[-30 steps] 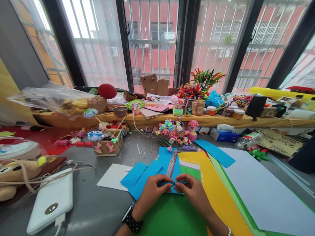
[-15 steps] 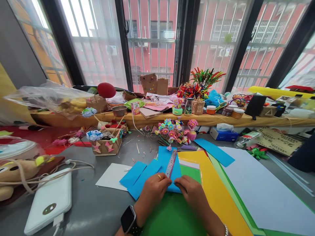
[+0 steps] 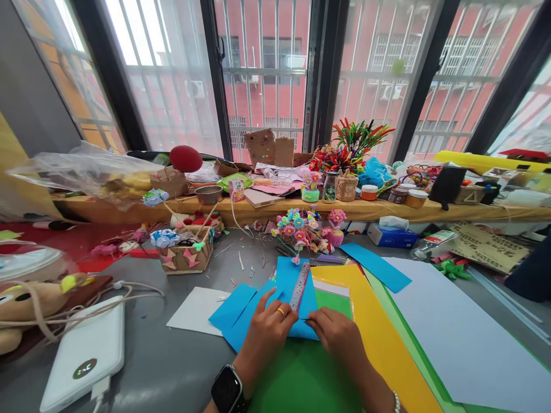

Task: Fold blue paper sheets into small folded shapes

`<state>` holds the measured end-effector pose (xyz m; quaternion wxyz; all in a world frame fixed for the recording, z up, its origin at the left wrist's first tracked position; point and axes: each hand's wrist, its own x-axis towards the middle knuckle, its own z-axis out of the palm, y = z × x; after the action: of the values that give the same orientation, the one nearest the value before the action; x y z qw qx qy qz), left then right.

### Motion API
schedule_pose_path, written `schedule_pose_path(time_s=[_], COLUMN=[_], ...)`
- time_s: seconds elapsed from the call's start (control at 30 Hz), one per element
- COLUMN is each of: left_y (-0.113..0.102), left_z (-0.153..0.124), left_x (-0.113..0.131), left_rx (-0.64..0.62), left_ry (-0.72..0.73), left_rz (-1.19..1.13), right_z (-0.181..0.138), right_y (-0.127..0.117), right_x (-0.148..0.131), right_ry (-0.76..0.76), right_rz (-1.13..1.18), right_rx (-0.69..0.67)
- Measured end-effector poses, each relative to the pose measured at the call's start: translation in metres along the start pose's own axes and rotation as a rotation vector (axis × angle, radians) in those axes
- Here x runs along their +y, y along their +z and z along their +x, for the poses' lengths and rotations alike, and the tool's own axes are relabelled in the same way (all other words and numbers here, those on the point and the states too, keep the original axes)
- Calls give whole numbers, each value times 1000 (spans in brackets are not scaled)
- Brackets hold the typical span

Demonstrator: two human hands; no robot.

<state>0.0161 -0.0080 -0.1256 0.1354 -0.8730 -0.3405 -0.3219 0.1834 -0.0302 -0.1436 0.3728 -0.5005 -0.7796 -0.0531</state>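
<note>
My left hand [image 3: 269, 321] rests over blue paper at the ruler's lower end. Its thumb and fingertips are pressed together and one finger is raised; what lies between the tips is hidden. My right hand [image 3: 336, 330] pinches a thin dark stick-like piece [image 3: 305, 319] that points towards my left fingertips; its exact kind is too small to make out. A patterned ruler [image 3: 300, 287] with a pink edge lies slanted on a blue sheet [image 3: 284, 275]. Under my wrists is a green sheet [image 3: 301, 378]. More folded blue paper [image 3: 233, 305] lies left of my left hand.
Yellow card [image 3: 383, 338] and a large white sheet [image 3: 465, 332] lie on the right, with a blue strip [image 3: 379, 267] across them. To the left are white card [image 3: 196, 310], a power bank [image 3: 86, 355] and a cardboard box [image 3: 187, 255]. Fluffy craft flowers [image 3: 301, 226] stand behind the ruler.
A finger of my left hand has lifted off the others. The thin dark piece at my right fingertips now shows more clearly. The papers and ruler stay in place.
</note>
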Motion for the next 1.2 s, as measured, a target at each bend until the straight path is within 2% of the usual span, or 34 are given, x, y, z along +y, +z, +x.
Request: schedule_pose_path(time_s=[0.13,0.27,0.37,0.5,0.67,0.83,1.03,1.2], left_y=[1,-2,-14,-29,-26,-20,-19,-19], left_z=[0,2,5,10,11,10,10,11], left_x=[-4,-9,-15,-21,-15,-9,-7,-6], left_rx=[-27,-108,-174,-182,-189,-192,-256,-241], left_ry=[-64,-156,-287,-522,-700,-795,-822,-818], left_rz=[-93,-268,-434,-650,-888,-1108,-1377,-1455], right_z=[-1,2,5,7,9,11,5,6], right_y=[0,-7,-14,-17,-14,-16,-10,-10], right_x=[1,-1,-1,1,-2,-8,-9,-13], right_ry=[97,235,359,524,650,732,813,753], right_rz=[81,239,397,646,875,1029,1152,1153], right_rx=[-44,-112,-180,-254,-323,-403,-537,-525])
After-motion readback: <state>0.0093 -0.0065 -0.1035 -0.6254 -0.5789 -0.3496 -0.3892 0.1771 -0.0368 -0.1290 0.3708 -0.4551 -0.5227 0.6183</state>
